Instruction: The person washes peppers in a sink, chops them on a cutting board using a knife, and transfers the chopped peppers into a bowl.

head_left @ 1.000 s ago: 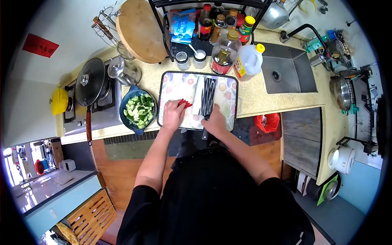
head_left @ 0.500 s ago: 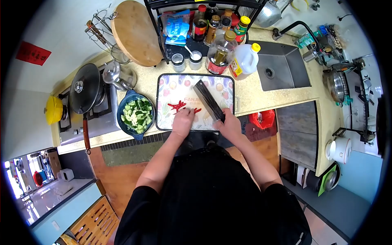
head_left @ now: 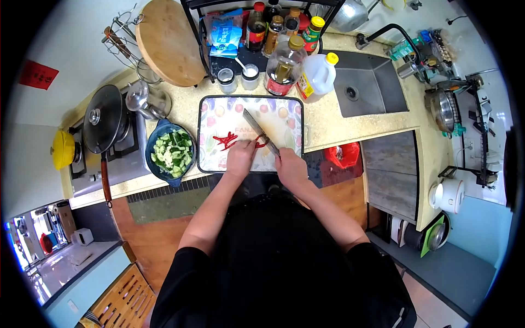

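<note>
On the patterned cutting board [head_left: 219, 112], my right hand [head_left: 292, 165] is wrapped round the handle of a kitchen knife [head_left: 255, 124], whose blade points up and to the left. Close by the blade, my left hand [head_left: 241, 157] has its fingertips closed on a red chili pepper [head_left: 258, 145]. More red chilies [head_left: 225, 140] lie in a small pile just left of those fingers. A blue bowl [head_left: 151, 164] of cut cucumber [head_left: 172, 150], with pale bits on top, stands left of the board.
A lidded black pan [head_left: 104, 123] sits on the stove [head_left: 93, 183] at left. Behind the board are two small jars [head_left: 226, 82], a large jar [head_left: 285, 68], a white jug [head_left: 318, 76] and several bottles. The sink [head_left: 372, 87] is at right, a red bag [head_left: 343, 156] below the counter edge.
The knife has turned from lying broadside to edge-down and come left, close to my left fingertips. The whole view has shifted slightly, so everything appears further left.
</note>
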Demonstrator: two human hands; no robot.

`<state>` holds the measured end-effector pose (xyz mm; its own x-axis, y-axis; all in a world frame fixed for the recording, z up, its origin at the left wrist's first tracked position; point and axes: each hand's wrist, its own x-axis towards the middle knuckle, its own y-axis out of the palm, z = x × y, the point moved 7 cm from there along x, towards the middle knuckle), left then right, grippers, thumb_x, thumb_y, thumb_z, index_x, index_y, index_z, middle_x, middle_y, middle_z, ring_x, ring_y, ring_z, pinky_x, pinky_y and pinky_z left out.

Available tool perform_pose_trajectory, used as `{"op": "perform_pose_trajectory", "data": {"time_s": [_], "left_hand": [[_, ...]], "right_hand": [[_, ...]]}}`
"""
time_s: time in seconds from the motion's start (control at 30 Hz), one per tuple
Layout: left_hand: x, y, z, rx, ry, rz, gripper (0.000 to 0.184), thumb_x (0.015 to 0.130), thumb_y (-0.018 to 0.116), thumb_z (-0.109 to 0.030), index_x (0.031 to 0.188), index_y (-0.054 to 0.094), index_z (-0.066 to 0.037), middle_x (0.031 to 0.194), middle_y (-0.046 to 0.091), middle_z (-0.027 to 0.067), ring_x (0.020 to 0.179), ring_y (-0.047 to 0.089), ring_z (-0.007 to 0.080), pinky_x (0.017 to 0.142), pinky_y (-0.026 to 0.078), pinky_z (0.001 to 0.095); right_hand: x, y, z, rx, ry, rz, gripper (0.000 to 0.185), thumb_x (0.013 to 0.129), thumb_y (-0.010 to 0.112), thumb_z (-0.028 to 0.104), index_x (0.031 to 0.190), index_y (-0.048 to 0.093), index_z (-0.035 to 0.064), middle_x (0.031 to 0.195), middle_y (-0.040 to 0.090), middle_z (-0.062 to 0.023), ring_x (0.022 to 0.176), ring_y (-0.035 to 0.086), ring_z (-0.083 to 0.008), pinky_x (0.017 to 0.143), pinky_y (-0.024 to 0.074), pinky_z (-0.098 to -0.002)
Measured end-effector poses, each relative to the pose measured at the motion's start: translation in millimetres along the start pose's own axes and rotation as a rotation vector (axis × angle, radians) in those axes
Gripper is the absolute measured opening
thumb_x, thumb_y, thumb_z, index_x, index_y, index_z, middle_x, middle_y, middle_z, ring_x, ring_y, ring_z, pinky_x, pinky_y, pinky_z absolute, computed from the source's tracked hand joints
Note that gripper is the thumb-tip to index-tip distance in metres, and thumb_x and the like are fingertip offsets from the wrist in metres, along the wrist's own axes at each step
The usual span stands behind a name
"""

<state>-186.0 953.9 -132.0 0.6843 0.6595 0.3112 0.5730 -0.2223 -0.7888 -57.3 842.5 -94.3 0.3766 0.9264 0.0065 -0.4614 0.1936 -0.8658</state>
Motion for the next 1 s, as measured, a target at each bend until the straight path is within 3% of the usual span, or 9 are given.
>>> {"op": "perform_pose_trajectory", "data": {"time_s": [0.57,1.0], "left_hand": [[-13.4,4.5,8.4,-0.128,-0.011,-0.078,0.023,0.081,0.075,-0.003,0.104,0.074,0.001,0.107,0.072,0.016,0.096,0.067,0.0352,0.088,0.055,0.0424],[1.2,11.2,13.0,-0.167,-0.025,-0.001,0.021,0.08,0.076,-0.005,0.1,0.073,0.001,0.104,0.072,0.0162,0.095,0.067,0.0354,0.085,0.055,0.0424]], "right_hand": [[7.4,1.2,0.4,0.029,-0.025,0.085,0.017,0.099,0.056,0.021,0.098,0.059,0.0042,0.098,0.065,-0.0179,0.085,0.067,-0.0411,0.073,0.0547,-0.0509],[7.2,-3.3,8.9,0.035,-0.02,0.074,0.016,0.097,0.057,0.018,0.103,0.058,0.0033,0.094,0.066,-0.02,0.083,0.067,-0.0416,0.071,0.0543,-0.0521]]}}
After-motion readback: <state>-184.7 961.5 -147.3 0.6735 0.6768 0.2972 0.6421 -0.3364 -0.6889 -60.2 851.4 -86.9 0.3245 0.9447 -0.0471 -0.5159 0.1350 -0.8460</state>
